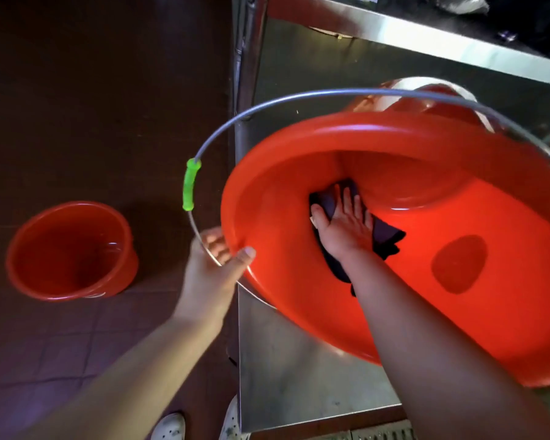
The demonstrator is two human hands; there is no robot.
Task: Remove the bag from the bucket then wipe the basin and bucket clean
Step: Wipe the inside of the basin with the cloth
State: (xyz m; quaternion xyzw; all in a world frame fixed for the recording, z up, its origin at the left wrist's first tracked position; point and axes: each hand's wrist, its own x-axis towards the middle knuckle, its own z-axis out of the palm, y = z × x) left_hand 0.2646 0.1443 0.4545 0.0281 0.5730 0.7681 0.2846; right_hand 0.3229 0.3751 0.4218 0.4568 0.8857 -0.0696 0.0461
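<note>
- Head view: your left hand (215,260) is gripping the bucket (394,249) rim, fingers curled round it and the wire handle (267,108).
- Your right hand (346,223) is pressing the dark cloth (386,238) flat under spread fingers, deep inside the bucket; keep the rim steady and the palm pressure even.
- The smaller red basin (70,252) is sitting on the floor, well left of your fingers.

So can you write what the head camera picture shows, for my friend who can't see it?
A person's right hand presses a dark cloth flat against the inside of a big red bucket, tilted over a steel counter. Their left hand grips its rim and wire handle. A smaller red basin sits on the floor to the left.
</note>
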